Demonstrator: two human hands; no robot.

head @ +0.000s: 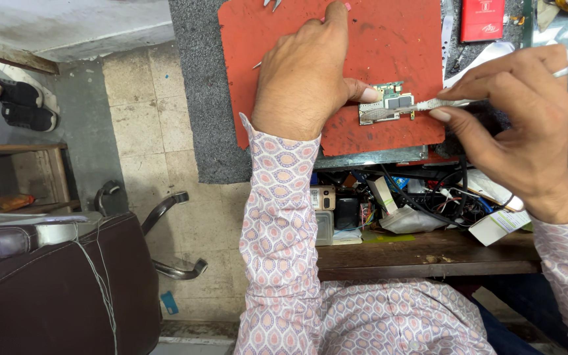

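Lying on the red mat (389, 39), a small green circuit board (387, 104) is pinned at its left edge by the thumb of the left hand (307, 79), whose fingers are spread flat on the mat. A metal tool (415, 107) — thin and silvery — is pinched between thumb and fingers of the right hand (527, 125), its tip laid across the board. Tangled cables (428, 194) are seen on the shelf below.

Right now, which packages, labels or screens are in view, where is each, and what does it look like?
Red box: top edge of the bench, right of the red mat; flat, rectangular, pale print.
White carton: lower shelf, below the right hand; slim, with a green-tinted label.
Small tan device: shelf beside the left sleeve; boxy, carrying a white sticker.
No screens visible.
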